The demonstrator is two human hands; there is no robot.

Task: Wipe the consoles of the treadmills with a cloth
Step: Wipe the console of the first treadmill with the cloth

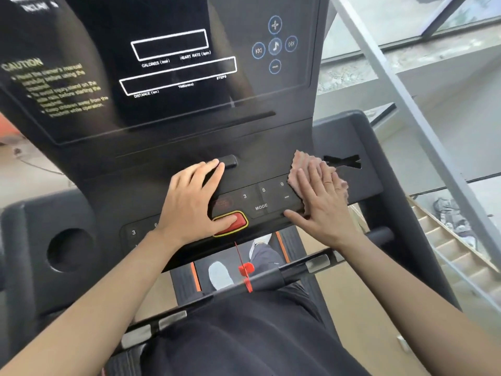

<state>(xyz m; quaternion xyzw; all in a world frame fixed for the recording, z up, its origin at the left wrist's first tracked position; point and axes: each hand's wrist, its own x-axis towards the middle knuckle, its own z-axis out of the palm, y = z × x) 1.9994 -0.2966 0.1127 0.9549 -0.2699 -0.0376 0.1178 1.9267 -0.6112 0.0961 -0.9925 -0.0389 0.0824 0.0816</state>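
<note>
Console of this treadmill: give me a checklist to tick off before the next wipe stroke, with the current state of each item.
1. Cloth lies flat on the keypad under the right hand: ok.
2. Right hand's fingers are straight, pressing the cloth rather than bunching it: ok.
3. Left hand is clear of the red button: not ok, its thumb rests on it.
4. Display windows are dark, with no readings: ok.
5. The 3, 6, 9 and MODE keys beside the cloth are already wiped: cannot tell.
</note>
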